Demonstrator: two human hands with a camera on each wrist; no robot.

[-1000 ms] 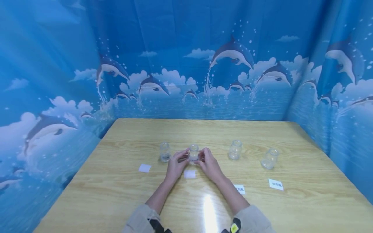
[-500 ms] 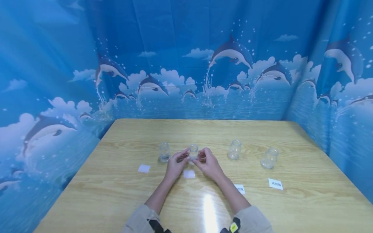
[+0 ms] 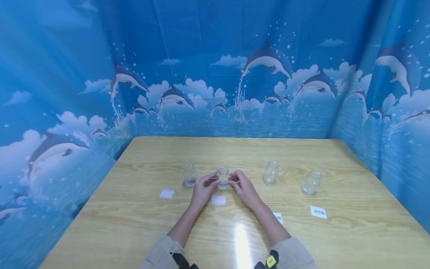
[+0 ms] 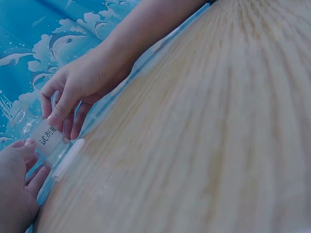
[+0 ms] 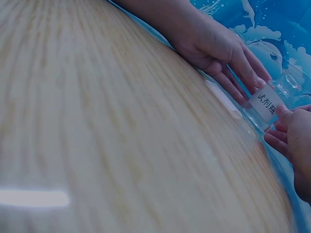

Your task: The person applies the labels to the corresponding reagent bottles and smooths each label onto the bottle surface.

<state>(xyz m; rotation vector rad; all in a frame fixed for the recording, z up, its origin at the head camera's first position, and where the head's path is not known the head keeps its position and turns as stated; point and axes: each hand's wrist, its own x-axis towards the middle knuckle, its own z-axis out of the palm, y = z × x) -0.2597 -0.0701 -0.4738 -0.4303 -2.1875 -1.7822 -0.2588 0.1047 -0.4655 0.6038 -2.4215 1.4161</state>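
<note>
A small clear glass jar [image 3: 223, 175] stands upright at the middle of the table, between both hands. My left hand [image 3: 201, 190] holds its left side, with the thumb at the edge of a white label [image 5: 266, 101] on the jar. From the right, my right hand [image 3: 244, 190] grips the jar, thumb against the label's other edge and fingers partly hidden behind. Dark printed characters show on the label in both wrist views. Just in front of the jar lies a blank-looking white paper slip [image 3: 218, 200].
Another glass jar [image 3: 190, 175] stands left of the hands, with a paper slip [image 3: 166, 194] before it. Two more jars, one nearer [image 3: 270, 172] and one farther right [image 3: 311, 182], stand with printed slips [image 3: 318, 212] in front. A dolphin-print curtain [image 3: 215, 74] surrounds the wooden table [image 3: 134, 231].
My right thumb has slid from the jar's front toward its right side. The left hand and the jar stay in nearly the same place.
</note>
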